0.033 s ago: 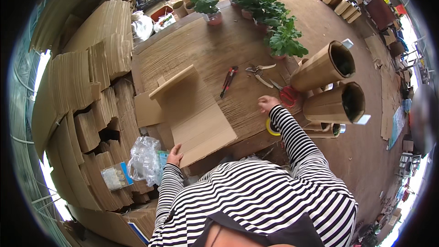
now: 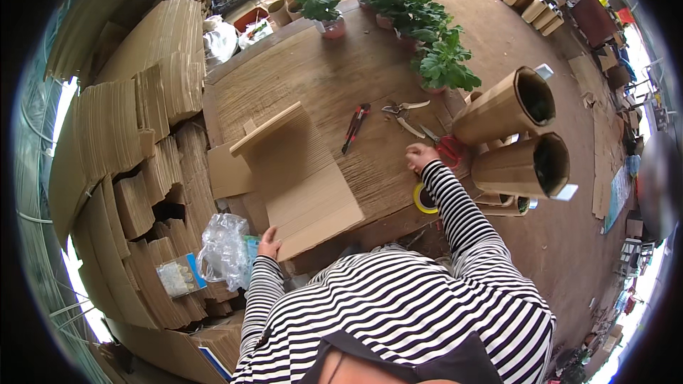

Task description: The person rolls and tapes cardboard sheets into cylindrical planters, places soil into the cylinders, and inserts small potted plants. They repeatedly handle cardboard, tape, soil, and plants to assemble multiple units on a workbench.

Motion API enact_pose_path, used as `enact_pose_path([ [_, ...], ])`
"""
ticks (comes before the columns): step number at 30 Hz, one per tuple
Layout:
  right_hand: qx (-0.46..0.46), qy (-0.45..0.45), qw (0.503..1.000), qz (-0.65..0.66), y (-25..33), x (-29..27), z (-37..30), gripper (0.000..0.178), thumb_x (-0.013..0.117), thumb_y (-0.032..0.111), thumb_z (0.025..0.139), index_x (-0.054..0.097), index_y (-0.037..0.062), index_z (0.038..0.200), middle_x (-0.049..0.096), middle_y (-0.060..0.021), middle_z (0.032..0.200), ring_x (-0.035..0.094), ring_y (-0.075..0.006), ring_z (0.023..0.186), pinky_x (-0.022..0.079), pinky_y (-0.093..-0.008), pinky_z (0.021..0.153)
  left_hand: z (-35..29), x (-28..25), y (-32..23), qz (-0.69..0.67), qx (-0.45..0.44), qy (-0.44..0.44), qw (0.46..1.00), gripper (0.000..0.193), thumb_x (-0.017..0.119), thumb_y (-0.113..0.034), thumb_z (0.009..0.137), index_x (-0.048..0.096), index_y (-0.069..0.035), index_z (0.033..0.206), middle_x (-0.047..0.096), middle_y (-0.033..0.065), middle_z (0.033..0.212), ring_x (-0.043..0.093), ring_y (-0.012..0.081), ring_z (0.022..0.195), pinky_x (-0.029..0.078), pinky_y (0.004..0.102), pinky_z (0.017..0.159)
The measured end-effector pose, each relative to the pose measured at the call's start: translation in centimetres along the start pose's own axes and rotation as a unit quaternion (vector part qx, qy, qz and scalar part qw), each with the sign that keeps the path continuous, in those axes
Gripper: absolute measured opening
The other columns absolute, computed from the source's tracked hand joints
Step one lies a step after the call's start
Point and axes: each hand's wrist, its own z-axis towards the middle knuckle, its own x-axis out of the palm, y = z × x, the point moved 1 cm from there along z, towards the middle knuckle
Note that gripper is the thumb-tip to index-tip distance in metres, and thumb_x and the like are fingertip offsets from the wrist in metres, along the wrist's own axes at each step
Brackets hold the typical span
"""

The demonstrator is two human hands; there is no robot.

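Note:
My left hand (image 2: 269, 244) grips the near left corner of a brown cardboard sheet (image 2: 313, 203), thumb on top. The sheet lies creased on the wooden table, its far end bent up into a raised flap. My right hand (image 2: 422, 157) hovers over the table's right side, fingers curled together; anything between them is too small to make out. Beside that hand lie red-handled scissors (image 2: 449, 151). Under the right sleeve sits a yellow-rimmed roll of tape (image 2: 425, 198), partly covered. Farther off are pruning shears (image 2: 405, 114) and a red-and-black utility knife (image 2: 356, 128).
Potted green plants (image 2: 445, 64) line the table's far right edge. Tall cardboard tubes (image 2: 519, 163) with greenery inside stand at the right. Stacked cardboard (image 2: 107, 121) piles up on the left, with a clear plastic bag (image 2: 224, 249) near my left arm.
My right hand has shifted slightly right, and more of the tape roll shows. The cardboard sheet's near right corner has moved a little left and toward me.

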Motion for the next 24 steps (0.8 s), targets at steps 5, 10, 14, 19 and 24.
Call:
enact_pose_path([
  [5,0.067,-0.251,0.944,-0.203,-5.8,-10.2,12.2,0.036,0.065,0.020,0.095,0.063,0.0034,0.127,0.072,-0.0137,0.113,0.072,-0.0236,0.092,0.057,-0.0346,0.071,1.7,-0.7,0.4,-0.147,-0.125,-0.130,0.973,0.062,0.060,0.005,0.092,0.041,-0.004,0.151,0.064,0.0202,0.126,0.064,0.0253,0.114,0.052,0.0387,0.099],
  [10,0.126,-0.488,0.860,0.076,-0.5,-14.7,16.0,0.040,0.061,0.026,0.096,0.060,0.0046,0.130,0.069,-0.0130,0.125,0.064,-0.0261,0.118,0.052,-0.0387,0.097,-2.9,-1.4,0.6,-0.342,-0.129,-0.176,0.914,0.036,0.057,-0.020,0.102,0.056,-0.005,0.135,0.069,0.0116,0.121,0.066,0.0259,0.109,0.054,0.0427,0.095],
  [14,0.099,-0.507,0.852,0.087,-1.9,-17.7,19.2,0.048,0.065,0.029,0.093,0.057,0.0037,0.133,0.069,-0.0138,0.124,0.065,-0.0258,0.115,0.053,-0.0386,0.094,-2.7,0.5,-3.1,-0.469,-0.169,-0.179,0.848,0.037,0.047,-0.035,0.107,0.062,-0.007,0.125,0.070,0.0105,0.118,0.067,0.0282,0.108,0.056,0.0450,0.091],
  [19,0.033,-0.430,0.896,0.104,-2.5,-18.1,22.5,0.059,0.069,0.033,0.089,0.052,0.0026,0.137,0.069,-0.0148,0.123,0.066,-0.0253,0.111,0.054,-0.0385,0.091,-4.5,1.0,-3.0,-0.478,-0.189,-0.213,0.831,0.042,0.048,-0.042,0.106,0.064,-0.006,0.121,0.070,0.0106,0.117,0.066,0.0289,0.109,0.054,0.0458,0.093],
  [24,-0.043,-0.366,0.919,0.139,-5.5,-18.1,24.7,0.070,0.073,0.037,0.085,0.047,0.0015,0.140,0.068,-0.0158,0.121,0.067,-0.0249,0.107,0.055,-0.0384,0.088,-4.2,0.5,-2.5,-0.447,-0.207,-0.243,0.836,0.038,0.050,-0.039,0.106,0.065,-0.007,0.119,0.071,0.0098,0.116,0.067,0.0284,0.106,0.055,0.0454,0.090],
])
